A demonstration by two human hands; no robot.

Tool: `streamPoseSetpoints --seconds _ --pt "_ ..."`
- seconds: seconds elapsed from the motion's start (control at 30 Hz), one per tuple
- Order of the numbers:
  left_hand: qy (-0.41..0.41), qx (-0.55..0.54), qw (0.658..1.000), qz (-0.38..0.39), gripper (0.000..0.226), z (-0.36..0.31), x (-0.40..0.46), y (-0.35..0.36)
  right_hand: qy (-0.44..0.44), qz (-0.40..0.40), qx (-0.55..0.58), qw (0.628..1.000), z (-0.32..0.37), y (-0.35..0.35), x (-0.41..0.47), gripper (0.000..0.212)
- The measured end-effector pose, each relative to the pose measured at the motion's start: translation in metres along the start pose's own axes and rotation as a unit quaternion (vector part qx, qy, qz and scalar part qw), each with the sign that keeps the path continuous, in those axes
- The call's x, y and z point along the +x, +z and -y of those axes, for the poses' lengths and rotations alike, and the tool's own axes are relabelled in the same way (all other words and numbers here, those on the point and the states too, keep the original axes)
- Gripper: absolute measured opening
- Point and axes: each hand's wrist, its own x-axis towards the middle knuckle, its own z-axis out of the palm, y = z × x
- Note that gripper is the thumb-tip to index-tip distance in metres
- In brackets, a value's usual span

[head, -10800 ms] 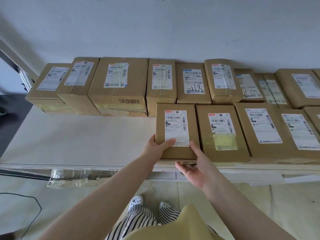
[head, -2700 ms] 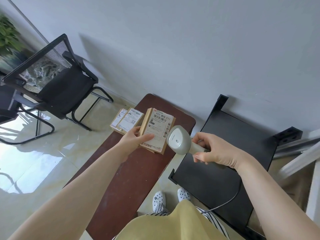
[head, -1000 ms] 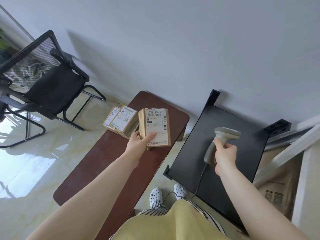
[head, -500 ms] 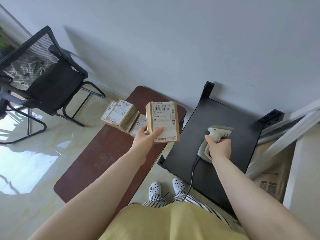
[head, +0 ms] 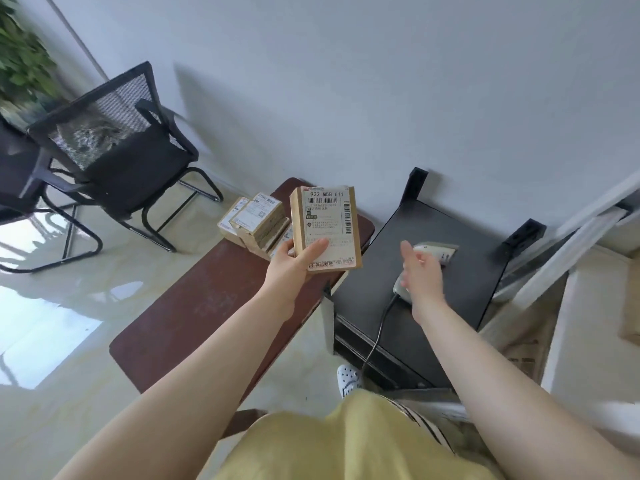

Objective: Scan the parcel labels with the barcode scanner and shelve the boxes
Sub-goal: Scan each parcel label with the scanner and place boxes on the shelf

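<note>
Just beyond the left hand [head: 294, 268], a small pile of labelled boxes [head: 256, 221] waits at the far end of the brown counter [head: 194, 306]. The left hand grasps one parcel [head: 325, 228] from below, thumb laid across its lower front, so that it stands upright in the air with its label facing the camera. To the right of that hand, across a narrow gap, the right hand [head: 420, 271] is released, fingers straight and holding nothing, just above the barcode scanner [head: 434, 252], which lies on the black counter [head: 467, 271] with its cable [head: 375, 332] trailing back toward the person. The scanner looks set down, so this parcel's scan appears finished and shelving is the step in hand. No shelf is clearly in view, so the next move probably calls for turning away from both counters and carrying the parcel off, perhaps steadied by the free right hand.
</note>
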Motion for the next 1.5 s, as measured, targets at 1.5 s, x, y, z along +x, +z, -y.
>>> streamPoseSetpoints --seconds 1.5 --pt "-0.087 0.238 0.910 0.327 0.054 0.238 -0.375 0.401 0.038 -0.015 0.050 0.998 -0.153 -0.530 -0.300 0.025"
